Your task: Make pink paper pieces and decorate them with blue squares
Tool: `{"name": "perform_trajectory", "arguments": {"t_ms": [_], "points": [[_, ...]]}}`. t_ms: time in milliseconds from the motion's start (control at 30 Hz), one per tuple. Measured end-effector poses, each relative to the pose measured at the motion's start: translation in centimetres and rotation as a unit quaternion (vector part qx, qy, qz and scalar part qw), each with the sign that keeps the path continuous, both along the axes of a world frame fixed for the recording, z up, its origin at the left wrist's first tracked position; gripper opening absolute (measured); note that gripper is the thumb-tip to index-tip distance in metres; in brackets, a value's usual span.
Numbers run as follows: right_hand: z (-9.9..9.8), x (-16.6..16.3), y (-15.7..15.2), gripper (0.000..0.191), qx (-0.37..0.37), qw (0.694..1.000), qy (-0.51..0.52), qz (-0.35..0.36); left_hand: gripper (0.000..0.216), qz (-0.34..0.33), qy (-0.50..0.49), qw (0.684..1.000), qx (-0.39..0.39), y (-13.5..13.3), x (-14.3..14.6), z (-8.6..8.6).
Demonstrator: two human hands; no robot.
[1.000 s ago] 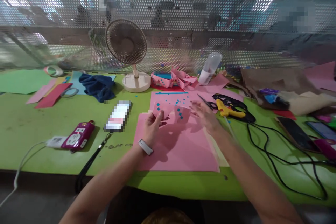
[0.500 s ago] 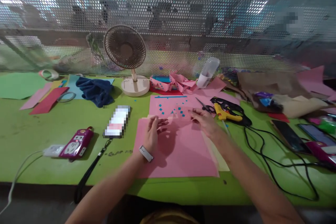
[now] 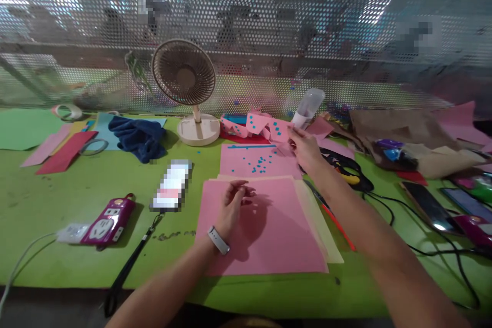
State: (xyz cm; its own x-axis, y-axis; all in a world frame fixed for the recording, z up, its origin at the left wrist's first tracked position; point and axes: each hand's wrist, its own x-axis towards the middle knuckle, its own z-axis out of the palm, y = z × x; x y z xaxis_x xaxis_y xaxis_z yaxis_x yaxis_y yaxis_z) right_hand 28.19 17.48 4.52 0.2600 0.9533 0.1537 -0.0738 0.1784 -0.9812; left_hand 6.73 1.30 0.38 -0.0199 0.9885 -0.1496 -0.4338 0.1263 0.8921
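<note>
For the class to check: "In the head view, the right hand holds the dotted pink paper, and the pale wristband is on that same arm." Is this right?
No: the pale wristband is at the wrist of the left hand. The right hand holds the dotted pink paper, as the head view shows.

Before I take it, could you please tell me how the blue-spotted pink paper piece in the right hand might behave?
The blue-spotted pink paper piece is probably light, as the right hand pinches it by one edge. It looks thin, so it would likely flex or crease if pushed.
</note>
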Motion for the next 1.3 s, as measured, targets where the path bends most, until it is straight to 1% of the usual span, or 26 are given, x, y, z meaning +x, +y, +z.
{"name": "perform_trajectory", "arguments": {"t_ms": [167, 300, 433, 567, 667, 767, 900, 967, 1000, 1033, 1067, 1100, 1133, 1167, 1233, 1267, 1300], "points": [[-0.4, -2.5, 5.0, 0.040, 0.010, 1.000, 0.000, 0.010, 0.032, -0.018, 0.006, 1.000, 0.001, 0.0, 0.0, 0.4], [-1.0, -4.5, 7.8, 0.035, 0.010, 1.000, -0.008, 0.015, 0.031, -0.017, 0.011, 1.000, -0.001, 0.0, 0.1, 0.2], [-1.3, -5.9, 9.7, 0.030, 0.008, 1.000, -0.016, 0.015, 0.030, -0.020, 0.020, 1.000, -0.002, 0.0, 0.2, -0.1], [-1.8, -6.3, 10.1, 0.030, -0.006, 0.999, -0.030, 0.020, 0.027, -0.020, 0.028, 0.999, 0.002, 0.1, 0.1, -0.2], [-2.2, -5.2, 8.9, 0.029, -0.017, 0.998, -0.051, 0.025, 0.028, -0.023, 0.031, 0.999, 0.011, 0.1, 0.0, -0.4], [-2.0, -2.9, 6.2, 0.029, -0.022, 0.996, -0.077, 0.039, 0.030, -0.032, 0.035, 0.999, 0.018, 0.3, -0.2, -0.6], [-1.4, 1.1, 0.5, 0.028, -0.027, 0.989, -0.127, 0.065, 0.031, -0.034, 0.055, 0.997, 0.035, 0.5, -0.2, -0.8], [-1.6, 2.6, -2.7, 0.025, -0.039, 0.982, -0.163, 0.092, 0.030, -0.052, 0.100, 0.992, 0.065, 0.5, -0.2, -0.8], [-1.9, 3.1, -4.3, 0.023, -0.045, 0.975, -0.188, 0.109, 0.030, -0.070, 0.142, 0.983, 0.090, 0.5, -0.2, -0.8], [-2.3, 3.6, -5.8, 0.021, -0.047, 0.964, -0.229, 0.127, 0.030, -0.095, 0.198, 0.968, 0.122, 0.4, -0.2, -0.8], [-2.8, 3.9, -7.2, 0.022, -0.035, 0.938, -0.311, 0.146, 0.032, -0.127, 0.264, 0.943, 0.158, 0.2, -0.2, -0.8], [-3.3, 4.2, -8.5, 0.026, -0.018, 0.907, -0.388, 0.161, 0.037, -0.162, 0.336, 0.906, 0.198, 0.0, -0.1, -0.9], [-3.9, 4.3, -9.7, 0.034, 0.001, 0.871, -0.461, 0.172, 0.045, -0.194, 0.411, 0.859, 0.236, -0.3, 0.0, -1.0], [-4.5, 4.3, -10.7, 0.044, 0.018, 0.830, -0.528, 0.180, 0.054, -0.220, 0.483, 0.803, 0.270, -0.6, 0.1, -1.1], [-5.6, 4.2, -12.5, 0.069, 0.028, 0.757, -0.625, 0.187, 0.075, -0.250, 0.599, 0.692, 0.316, -1.2, 0.4, -1.5], [-6.0, 4.0, -13.2, 0.078, 0.025, 0.726, -0.660, 0.192, 0.084, -0.253, 0.638, 0.651, 0.326, -1.5, 0.5, -1.7], [-6.3, 3.7, -13.7, 0.084, 0.023, 0.700, -0.686, 0.199, 0.092, -0.251, 0.663, 0.624, 0.329, -1.7, 0.7, -1.9]]}}
